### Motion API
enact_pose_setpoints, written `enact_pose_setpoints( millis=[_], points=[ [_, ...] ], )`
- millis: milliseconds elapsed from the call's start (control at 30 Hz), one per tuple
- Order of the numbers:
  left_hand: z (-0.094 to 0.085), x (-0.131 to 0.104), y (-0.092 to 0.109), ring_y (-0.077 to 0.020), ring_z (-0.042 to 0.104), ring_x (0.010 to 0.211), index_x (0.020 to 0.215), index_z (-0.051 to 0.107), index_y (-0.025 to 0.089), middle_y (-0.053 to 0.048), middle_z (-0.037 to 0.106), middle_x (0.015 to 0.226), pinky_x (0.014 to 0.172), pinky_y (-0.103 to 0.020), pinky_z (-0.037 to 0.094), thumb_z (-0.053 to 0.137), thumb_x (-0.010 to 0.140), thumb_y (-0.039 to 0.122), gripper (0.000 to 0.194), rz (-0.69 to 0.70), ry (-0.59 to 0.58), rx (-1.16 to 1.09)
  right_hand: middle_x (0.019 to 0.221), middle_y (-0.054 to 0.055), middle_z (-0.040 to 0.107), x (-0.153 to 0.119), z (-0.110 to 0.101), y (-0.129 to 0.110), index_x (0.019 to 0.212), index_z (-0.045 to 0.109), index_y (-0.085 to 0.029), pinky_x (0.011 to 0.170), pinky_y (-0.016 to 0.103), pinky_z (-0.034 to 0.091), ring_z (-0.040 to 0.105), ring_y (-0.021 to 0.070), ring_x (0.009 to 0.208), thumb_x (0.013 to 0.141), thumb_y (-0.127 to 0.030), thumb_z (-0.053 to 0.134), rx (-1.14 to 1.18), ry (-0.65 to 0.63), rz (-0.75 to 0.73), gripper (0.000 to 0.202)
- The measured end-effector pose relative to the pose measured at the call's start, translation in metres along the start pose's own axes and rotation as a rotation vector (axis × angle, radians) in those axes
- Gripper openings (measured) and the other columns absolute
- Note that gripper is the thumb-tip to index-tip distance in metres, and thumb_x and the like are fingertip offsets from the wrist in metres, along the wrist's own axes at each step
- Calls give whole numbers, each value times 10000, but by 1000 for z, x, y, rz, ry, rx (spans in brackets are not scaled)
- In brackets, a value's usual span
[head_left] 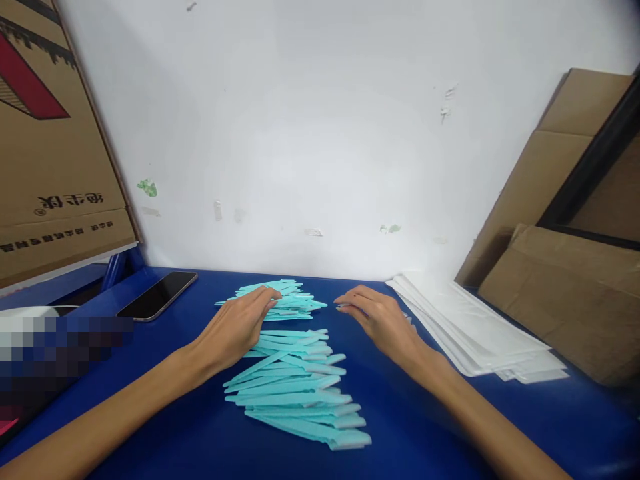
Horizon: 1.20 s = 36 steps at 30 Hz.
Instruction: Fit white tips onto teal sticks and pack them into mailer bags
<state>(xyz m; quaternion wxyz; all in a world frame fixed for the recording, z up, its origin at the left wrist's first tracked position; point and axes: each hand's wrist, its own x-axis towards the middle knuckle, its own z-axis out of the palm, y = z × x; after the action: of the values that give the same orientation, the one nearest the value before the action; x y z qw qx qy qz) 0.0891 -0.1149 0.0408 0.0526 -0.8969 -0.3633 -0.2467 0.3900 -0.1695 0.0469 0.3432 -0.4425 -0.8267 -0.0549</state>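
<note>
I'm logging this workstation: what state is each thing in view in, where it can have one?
Left hand: fingers curled at the far pile; grip unclear.
Right hand: fingertips drawn together; grip unclear.
Far teal pile: loosely heaped.
Near teal pile: spread in overlapping layers.
Phone: flat, face up, screen dark.
White sheets: stacked flat, fanned out.
Printed cardboard: standing, lettering upside down.

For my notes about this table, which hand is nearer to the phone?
Left. The left hand is at the far turquoise pile, to the right of the phone; the right hand is farther right, between that pile and the white stack.
</note>
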Motion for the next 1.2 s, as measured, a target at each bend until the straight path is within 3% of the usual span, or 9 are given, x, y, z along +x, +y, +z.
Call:
enact_pose_setpoints(
  millis=[200, 367, 600, 900, 1100, 1200],
  points=[
    [-5, -1, 8, -183, 642, 695, 1145, 581, 209, -35, 711, 975, 629, -290, 427, 353, 1084, 444, 334, -12, 22, -78, 839, 45, 756, 1, -4, -5, 905, 766, -214, 670, 284, 522, 697, 184, 724, 1032, -423, 573, 109, 43, 100, 312],
    [-5, -1, 10, -160, 542, 592, 1008, 583, 224, 25, 633, 755, 588, -275, 352, 360, 1081, 445, 323, -33, 12, -164, 663, -2, 712, 3, 1, -12, 812, 755, -209, 566, 255, 494, 644, 148, 551, 1008, -423, 610, 262, 118, 252, 325],
    [-5, -1, 12, -147, 461, 535, 944, 548, 227, 55, 535, 641, 559, -265, 303, 376, 1074, 428, 295, -42, 14, -219, 671, 7, 727, 4, 9, -17, 828, 762, -199, 569, 237, 543, 693, 159, 596, 970, -403, 645, 475, 183, 361, 274],
    [-2, -4, 19, -133, 447, 520, 947, 542, 222, 64, 523, 636, 556, -257, 296, 395, 1079, 399, 265, -21, 23, -245, 691, -12, 753, 1, 14, -31, 819, 801, -226, 573, 227, 509, 691, 142, 593, 938, -322, 693, 479, 145, 335, 187],
    [-3, -3, 15, -135, 393, 526, 929, 504, 225, 79, 448, 607, 557, -258, 278, 394, 1076, 385, 243, -50, 47, -252, 756, -8, 782, 3, 6, -29, 854, 810, -233, 609, 238, 545, 713, 150, 617, 941, -330, 695, 433, 313, 361, 174],
    [-4, -4, 16, -132, 380, 523, 930, 504, 225, 80, 448, 611, 556, -258, 276, 394, 1077, 386, 244, -49, 51, -269, 740, -8, 776, 3, 5, -28, 840, 809, -232, 605, 238, 547, 713, 152, 619, 936, -343, 705, 461, 336, 377, 180]
  ],
)
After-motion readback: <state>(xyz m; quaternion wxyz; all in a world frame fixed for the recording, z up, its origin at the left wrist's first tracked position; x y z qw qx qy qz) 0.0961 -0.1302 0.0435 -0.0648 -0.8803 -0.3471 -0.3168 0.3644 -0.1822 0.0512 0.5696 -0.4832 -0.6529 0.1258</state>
